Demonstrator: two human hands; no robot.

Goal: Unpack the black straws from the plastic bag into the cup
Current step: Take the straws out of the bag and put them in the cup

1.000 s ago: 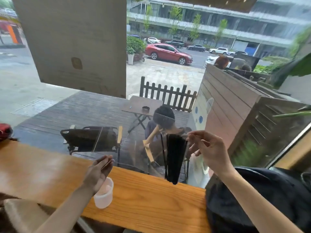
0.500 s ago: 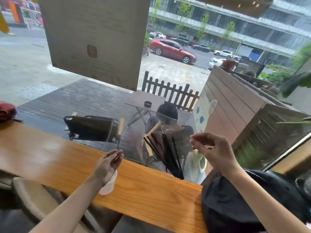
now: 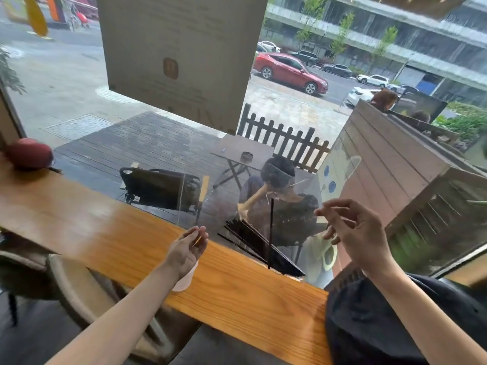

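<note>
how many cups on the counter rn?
1. A white cup sits on the wooden counter, mostly hidden beneath the left hand, left of the fanned black straws. No other cup shows; the dark bag at right could hide one.

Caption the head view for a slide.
Both hands, left and right, spread a clear plastic bag; black straws fan out inside.

The thin plastic straws (image 3: 253,239) are black inside a clear plastic bag (image 3: 303,206); the small plastic cup (image 3: 184,280) is translucent white. The long wooden desk (image 3: 237,293) is honey-orange with darker wavy grain; a round dark-red object (image 3: 29,153) sits at its far left end.
</note>
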